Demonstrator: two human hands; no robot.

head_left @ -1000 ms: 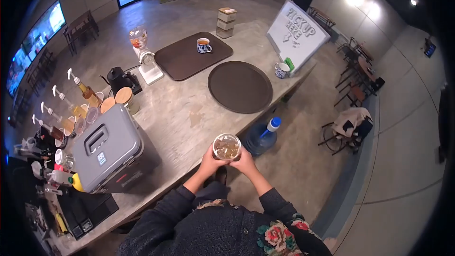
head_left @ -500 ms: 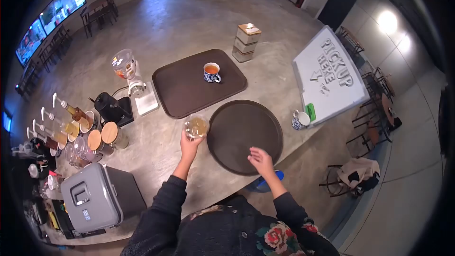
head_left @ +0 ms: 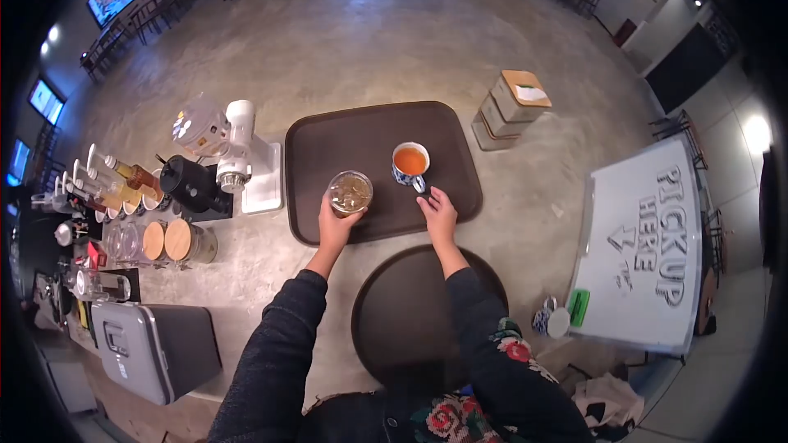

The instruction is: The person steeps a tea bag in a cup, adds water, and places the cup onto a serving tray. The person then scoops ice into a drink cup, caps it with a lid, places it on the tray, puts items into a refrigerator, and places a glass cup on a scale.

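Observation:
My left hand is wrapped round a clear cup of pale drink, which seems to have ice in it. The cup is over the left part of the brown rectangular tray. On that tray stands a blue-and-white teacup filled with orange-brown tea, its handle turned toward me. My right hand is just below the handle with thumb and fingers apart; whether a fingertip touches the handle, I cannot tell. Below my wrists lies a round dark tray, partly covered by my right sleeve.
Left of the tray stand a white machine, a black kettle, wooden-lidded jars and pump bottles. A grey box is nearer me. To the right are stacked boxes, a pickup sign and a patterned cup.
My left hand has carried the clear cup from beside the round tray to over the rectangular tray. My right hand has moved from above the round tray up to the teacup's handle. The view has shifted.

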